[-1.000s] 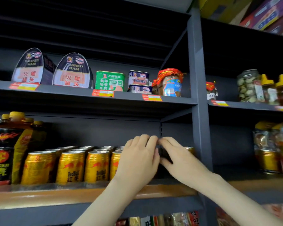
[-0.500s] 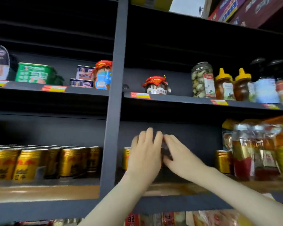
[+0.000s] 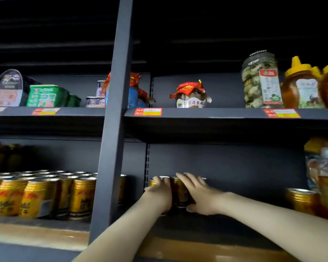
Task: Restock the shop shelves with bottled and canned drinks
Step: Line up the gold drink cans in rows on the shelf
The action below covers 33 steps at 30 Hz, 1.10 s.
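I've got both hands on a small cluster of gold energy-drink cans on the lower shelf, just right of the upright post. My left hand wraps one side and my right hand the other. I judge this the placing step; next I should release gently so nothing topples.

cans: gold, red emblem | tins: green | jar lid: red (gold print) | bottle caps: yellow | shelf: dark grey | price tags: red-yellow
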Each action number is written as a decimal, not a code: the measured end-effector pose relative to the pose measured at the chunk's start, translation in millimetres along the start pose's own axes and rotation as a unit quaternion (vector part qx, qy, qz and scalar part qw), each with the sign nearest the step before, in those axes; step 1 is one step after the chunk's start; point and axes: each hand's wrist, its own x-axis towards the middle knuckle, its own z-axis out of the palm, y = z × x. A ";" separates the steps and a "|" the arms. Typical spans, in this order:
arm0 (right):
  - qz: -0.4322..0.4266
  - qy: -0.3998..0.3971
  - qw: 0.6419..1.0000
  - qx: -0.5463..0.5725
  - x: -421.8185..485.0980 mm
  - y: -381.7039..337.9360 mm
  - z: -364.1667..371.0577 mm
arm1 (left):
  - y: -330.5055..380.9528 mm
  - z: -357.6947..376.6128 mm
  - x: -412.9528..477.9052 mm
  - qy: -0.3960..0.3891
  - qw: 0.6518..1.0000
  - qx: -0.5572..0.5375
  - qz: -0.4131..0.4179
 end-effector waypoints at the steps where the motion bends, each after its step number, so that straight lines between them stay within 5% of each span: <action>1: 0.001 -0.008 1.000 0.012 4.3 0.4 1.3 | -0.2 -0.6 -1.6 -0.006 1.000 -0.008 0.016; 9: -0.016 0.056 0.978 0.201 21.8 11.8 14.2 | 8.0 -1.4 -23.8 0.060 0.977 -0.057 0.197; 15: -0.034 0.132 0.984 0.119 6.7 11.8 0.2 | 6.9 -4.6 -21.4 0.193 0.955 -0.126 0.185; 19: -0.045 0.219 0.966 0.127 -17.6 5.7 -25.5 | 6.1 -12.2 -26.8 0.198 0.943 -0.196 0.183; 26: -0.080 0.356 0.915 0.171 -97.8 -26.9 -48.9 | 20.8 -27.2 -76.9 0.362 0.856 -0.252 0.271; 33: -0.113 0.345 0.910 0.201 -171.8 -68.1 -33.4 | 11.2 -1.7 -141.4 0.393 0.803 -0.304 0.328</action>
